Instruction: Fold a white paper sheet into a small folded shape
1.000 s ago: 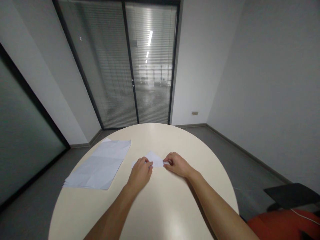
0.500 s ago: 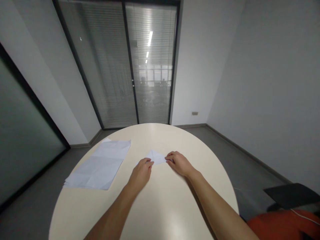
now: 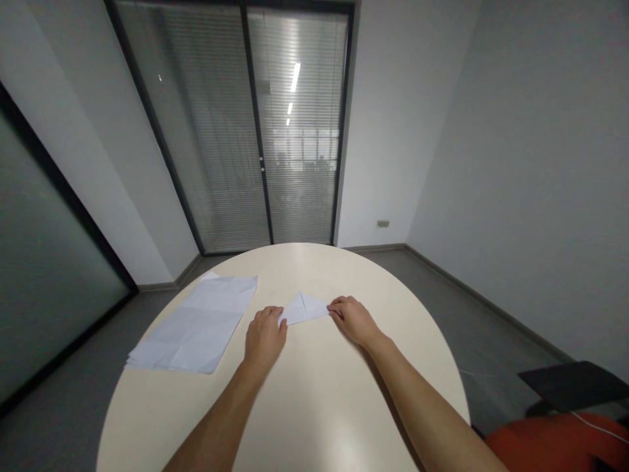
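Note:
A small sheet of white paper folded to a low triangle (image 3: 305, 308) lies on the table between my hands, its peak pointing away from me and a crease line running down its middle. My left hand (image 3: 266, 334) holds the paper's left corner between thumb and fingers, and that corner is partly hidden. At the opposite corner, my right hand (image 3: 354, 321) pinches the tip with its fingertips pressed together. Both forearms reach in from the near side.
Several large creased white sheets (image 3: 196, 324) lie stacked on the left of the round cream table (image 3: 314, 393). An orange seat (image 3: 545, 446) and a dark flat panel (image 3: 572, 385) are at the lower right. Beyond the table are glass panels with blinds (image 3: 299, 183).
My left hand has shifted left along the paper to its corner, uncovering more of the triangle. My right hand stays nearly still at the right corner.

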`<state>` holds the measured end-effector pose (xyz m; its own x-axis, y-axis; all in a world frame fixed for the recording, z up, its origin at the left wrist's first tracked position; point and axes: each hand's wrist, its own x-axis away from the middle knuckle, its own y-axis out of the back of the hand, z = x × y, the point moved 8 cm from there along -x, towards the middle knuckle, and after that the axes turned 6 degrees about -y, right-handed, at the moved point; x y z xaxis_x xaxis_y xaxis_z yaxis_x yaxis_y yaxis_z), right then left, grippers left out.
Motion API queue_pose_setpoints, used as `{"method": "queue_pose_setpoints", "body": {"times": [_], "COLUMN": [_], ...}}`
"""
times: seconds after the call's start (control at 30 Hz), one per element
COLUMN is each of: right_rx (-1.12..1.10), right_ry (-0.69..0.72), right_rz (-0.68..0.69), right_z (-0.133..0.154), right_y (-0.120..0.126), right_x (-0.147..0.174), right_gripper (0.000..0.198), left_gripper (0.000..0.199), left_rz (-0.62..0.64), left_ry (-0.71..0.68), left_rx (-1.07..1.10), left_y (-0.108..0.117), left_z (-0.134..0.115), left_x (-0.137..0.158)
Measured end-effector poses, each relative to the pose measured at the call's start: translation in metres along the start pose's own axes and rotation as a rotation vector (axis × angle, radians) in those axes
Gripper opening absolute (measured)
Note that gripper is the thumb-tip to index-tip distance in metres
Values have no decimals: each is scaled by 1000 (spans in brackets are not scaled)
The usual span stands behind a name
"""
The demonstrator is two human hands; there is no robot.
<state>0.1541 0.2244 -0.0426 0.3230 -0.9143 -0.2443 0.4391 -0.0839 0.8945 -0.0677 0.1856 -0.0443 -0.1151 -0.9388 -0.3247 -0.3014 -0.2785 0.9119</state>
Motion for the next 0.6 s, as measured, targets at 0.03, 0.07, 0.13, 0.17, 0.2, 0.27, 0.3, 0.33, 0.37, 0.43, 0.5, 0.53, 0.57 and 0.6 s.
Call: {"method": "queue_pose_setpoints", "body": {"times": [0.03,0.07,0.13,0.17,0.2,0.27,0.3,0.33,0.37,0.43,0.5,0.53,0.57,0.6], "right_rx": [-3,-6,-7,-7,-7,-6,-5,-2,3,18,30,33,33,32], "right_ry": [-2,-4,-8,-9,-9,-7,-6,-3,1,7,9,8,6,5], "right_rz": [0,0,-1,0,0,1,0,-2,-3,-5,-5,-5,-5,-5], "right_z": [-1,-1,-2,-3,-3,-3,-3,-3,-3,-4,-4,-5,-5,-6], "right_y": [0,-1,-1,-1,-2,-2,-1,-1,-1,-2,-2,-3,-3,-3], "right_x": [0,0,0,0,0,0,0,1,1,1,1,1,1,1], "right_gripper": [25,25,25,25,25,25,25,25,25,25,24,24,24,24], "left_gripper": [34,36,37,38,38,38,37,36,35,32,32,32,32,32], "left_rz": [1,3,6,6,4,-4,-9,-13,-17,-20,-20,-20,-20,-20], "left_ry": [17,30,46,51,58,70,75,83,96,133,173,188,198,205], "left_rx": [-10,-15,-8,3,16,42,52,60,62,56,49,50,53,58], "left_y": [0,-1,-3,-4,-5,-6,-7,-7,-7,-9,-11,-13,-14,-15], "left_z": [3,5,10,12,14,17,18,20,22,28,35,38,41,43], "left_x": [0,-1,-2,-2,-3,-4,-5,-6,-6,-6,-6,-6,-6,-6]}}
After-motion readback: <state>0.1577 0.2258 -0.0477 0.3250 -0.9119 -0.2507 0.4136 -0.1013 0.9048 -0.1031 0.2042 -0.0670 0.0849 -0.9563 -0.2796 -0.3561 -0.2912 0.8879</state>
